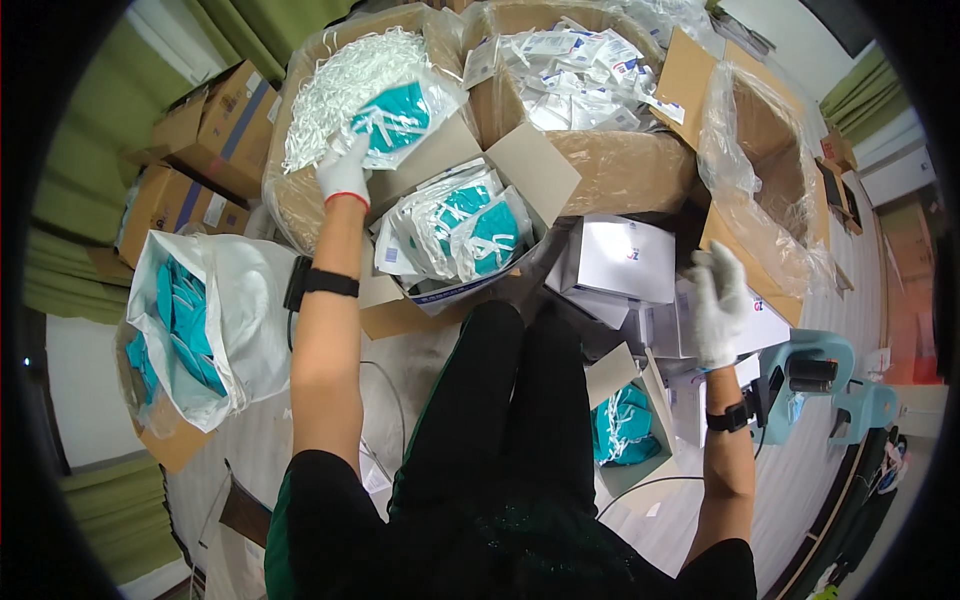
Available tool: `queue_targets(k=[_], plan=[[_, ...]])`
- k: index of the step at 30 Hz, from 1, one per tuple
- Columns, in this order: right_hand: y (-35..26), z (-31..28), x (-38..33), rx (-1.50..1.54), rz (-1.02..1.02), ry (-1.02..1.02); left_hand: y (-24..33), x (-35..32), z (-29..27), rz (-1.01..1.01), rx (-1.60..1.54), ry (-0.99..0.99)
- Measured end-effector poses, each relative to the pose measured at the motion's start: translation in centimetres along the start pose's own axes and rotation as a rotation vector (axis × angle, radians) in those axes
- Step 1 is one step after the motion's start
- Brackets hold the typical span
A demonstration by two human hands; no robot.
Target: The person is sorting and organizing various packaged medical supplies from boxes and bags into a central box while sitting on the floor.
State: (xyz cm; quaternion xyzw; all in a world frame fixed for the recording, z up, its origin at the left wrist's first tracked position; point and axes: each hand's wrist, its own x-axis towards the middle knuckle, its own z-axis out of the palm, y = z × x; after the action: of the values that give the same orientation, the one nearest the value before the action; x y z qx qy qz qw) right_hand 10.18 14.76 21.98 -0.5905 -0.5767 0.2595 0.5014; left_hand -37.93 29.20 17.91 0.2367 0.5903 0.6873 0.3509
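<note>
One clear packet of teal masks (396, 118) was gripped in the left hand (344, 172), seemingly mid-transfer and calling for careful placement, while the right hand (719, 308) spread loosely.

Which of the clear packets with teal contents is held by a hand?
The held packet, in the left hand, in front of the white straps; the other packets lie in the open grey-flapped box.
</note>
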Motion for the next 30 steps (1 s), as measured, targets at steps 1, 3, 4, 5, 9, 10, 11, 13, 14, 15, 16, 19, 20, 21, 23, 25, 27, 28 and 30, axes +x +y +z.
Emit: queue_targets(k=[1, 3, 4, 5, 9, 10, 11, 13, 14, 15, 16, 19, 20, 21, 23, 25, 27, 28, 30], plan=[[-0.3, 0.8, -0.4, -0.013, -0.083, -0.058, 2.0, -1.2, -0.3, 0.008, -0.002, -0.005], [-2.3, 2.5, -1.0, -0.065, -0.113, -0.136, 4.9, -3.5, -0.6, 0.020, -0.098, -0.329], [-3.1, 3.2, -1.1, -0.073, -0.210, -0.132, 5.8, -4.9, -0.2, -0.031, -0.074, -0.514], [-4.1, 3.9, -1.1, -0.087, -0.306, -0.136, 6.4, -7.1, 0.0, -0.088, -0.052, -0.695], [-8.2, 3.2, -1.9, -0.230, -0.696, -0.211, 2.6, -16.7, 0.3, -0.338, 0.051, -1.202], [-7.5, 2.4, -2.2, -0.233, -0.758, -0.280, 1.7, -19.6, 0.9, -0.616, -0.113, -1.178], [-6.8, 1.8, -3.0, -0.169, -0.781, -0.305, 1.0, -23.0, 1.6, -0.888, -0.269, -1.122], [-5.4, 0.2, -6.2, -0.233, -0.597, -0.342, 1.2, -28.2, 2.6, -1.079, -0.112, -1.094], [-5.3, -0.5, -7.8, -0.266, -0.473, -0.397, -3.2, -28.0, 1.2, -1.263, -0.086, -1.165], [-5.0, -1.2, -9.2, -0.301, -0.342, -0.450, -7.8, -28.0, 0.0, -1.454, -0.057, -1.235], [-4.0, -2.4, -10.9, -0.344, -0.184, -0.457, -6.7, -30.2, 1.0, -1.307, 0.327, -1.225], [-2.0, -4.2, -15.0, -0.069, 0.214, -0.303, -9.7, -32.3, 0.8, 0.134, 0.754, -1.290], [-1.3, -4.5, -16.0, -0.044, 0.253, -0.273, -9.7, -32.4, 1.3, -0.165, 0.479, -1.368], [-0.7, -4.7, -16.8, -0.047, 0.269, -0.255, -8.4, -33.5, 2.4, -0.173, 0.482, -1.391], [-0.1, -5.1, -18.5, 0.050, 0.324, -0.244, -5.2, -37.3, 4.6, 0.079, 0.744, -1.652], [0.6, -5.3, -19.4, 0.096, 0.385, -0.209, -6.8, -39.4, 5.8, 0.240, 0.673, -1.634], [0.9, -6.0, -19.8, 0.012, 0.468, -0.301, -7.4, -41.0, 6.6, 0.446, 0.925, -1.727], [0.9, -5.8, -20.1, 0.174, 0.504, -0.244, -7.7, -41.8, 6.6, 0.551, 0.977, -1.682], [2.6, -5.6, -21.2, 0.099, 0.591, -0.191, -8.5, -43.4, 6.4, 0.726, 0.986, -1.694]])
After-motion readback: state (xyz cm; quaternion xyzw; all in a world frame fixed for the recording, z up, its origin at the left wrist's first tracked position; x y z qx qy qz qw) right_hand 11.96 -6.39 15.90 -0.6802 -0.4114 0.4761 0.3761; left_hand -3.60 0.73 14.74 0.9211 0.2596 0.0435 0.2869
